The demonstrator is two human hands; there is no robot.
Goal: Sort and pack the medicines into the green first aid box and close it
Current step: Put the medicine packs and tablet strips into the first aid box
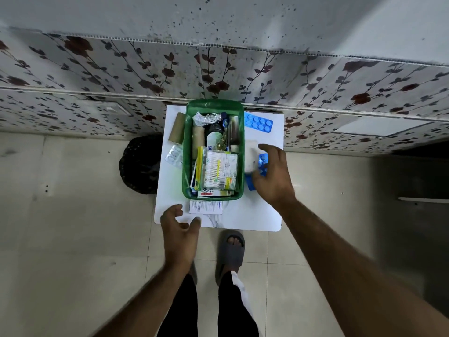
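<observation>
Flooring of pale square tiles (73, 239) was seen below a flower-patterned wall panel (145, 69). A small white rectangular table (243, 215) was placed against that panel, and a dark round woven basket (138, 164) was positioned on the floor at its left side. The translucent green plastic first aid box (239, 152) was located on the far middle of the table, uncovered, with no lid identified. It was filled with mixed supplies; a clear packet of cotton swabs (218, 170) was laid on top at the near end, and a crumpled silver foil strip (206, 117) at the far end. A brown cardboard roll (177, 128) and a silver blister strip (173, 155) were left on the table to the left of the box. A blue blister pack of round tablets (258, 122) was laid to the right of the box. A white printed medicine carton (206, 206) was laid flat just in front of the box. The right hand (272, 176) was spread, fingers loose, over a second blue blister pack (262, 161); a grasp could not be confirmed. The left hand (178, 235) was held unclenched and empty at the near table edge.
</observation>
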